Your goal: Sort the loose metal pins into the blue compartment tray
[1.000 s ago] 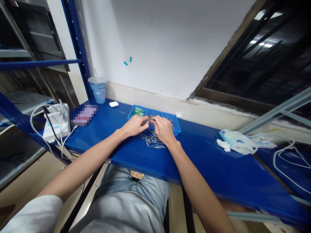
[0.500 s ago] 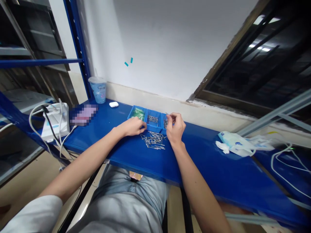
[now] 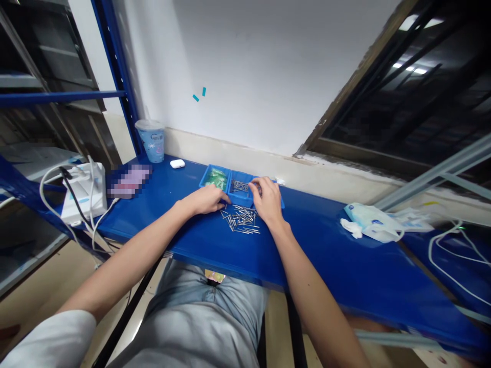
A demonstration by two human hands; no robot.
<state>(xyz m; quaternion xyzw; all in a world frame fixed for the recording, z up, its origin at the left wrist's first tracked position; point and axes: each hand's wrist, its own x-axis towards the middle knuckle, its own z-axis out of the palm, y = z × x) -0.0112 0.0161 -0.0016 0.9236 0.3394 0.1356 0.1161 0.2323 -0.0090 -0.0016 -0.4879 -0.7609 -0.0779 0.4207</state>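
Three blue bins stand side by side at the back of the table. The left bin (image 3: 201, 180) has green packets in it, and the middle bin (image 3: 240, 200) holds small metal screw-like pieces. A pile of thin, nail-like metal pieces (image 3: 241, 220) lies in front of them. At the pile's left edge, by the left bin, is my left hand (image 3: 207, 199), its fingers curled closed; whatever they hold is too small to name. My right hand (image 3: 268, 199) reaches over the right bin, covering most of it. Its thumb and fingers are bent together near the middle bin, their grip hidden.
A lidded blue cup (image 3: 154, 143) and a white earbud case (image 3: 177, 163) stand at the back left. Farther left lies a white power strip (image 3: 85, 194) with cables. To the right is a tissue pack (image 3: 372, 222); white cables (image 3: 433, 250) trail beyond it.
My right hand has moved left and lower, from above the right bin toward the middle one. My left hand stays beside the pile. The view has shifted slightly.
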